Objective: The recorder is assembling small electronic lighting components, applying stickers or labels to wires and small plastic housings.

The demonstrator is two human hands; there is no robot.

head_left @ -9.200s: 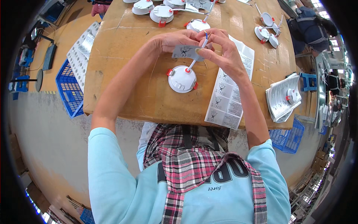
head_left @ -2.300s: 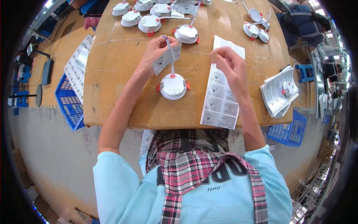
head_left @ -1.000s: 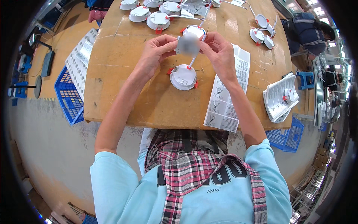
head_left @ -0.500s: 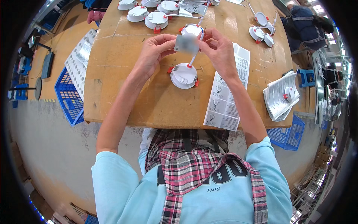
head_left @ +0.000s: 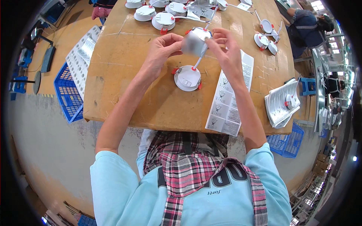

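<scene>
My left hand [head_left: 164, 49] pinches the left edge of a small silvery-grey label [head_left: 191, 45], its face blurred. At the label's right edge, where the lamp's cable runs, my right hand [head_left: 227, 51] has its thumb and fingers closed. The label meets the white cable [head_left: 200, 59] there; whether it is stuck round it I cannot tell. Below the hands, a round white downlight [head_left: 187, 78] with red spring clips lies on the table, its cable rising from a red grommet. Just behind the label sits another white downlight [head_left: 200, 33], partly hidden.
A long printed label sheet [head_left: 223, 109] lies beside my right forearm on the brown table [head_left: 113, 86]. Several downlights [head_left: 163, 20] crowd the far edge, more [head_left: 261, 40] at far right. A downlight rests on a paper stack [head_left: 277, 109]. Blue crates [head_left: 68, 94] flank the table.
The label has turned, its right end now lying against the cable. My right fingers have shifted slightly right and loosened a little. The whole view has moved slightly.
</scene>
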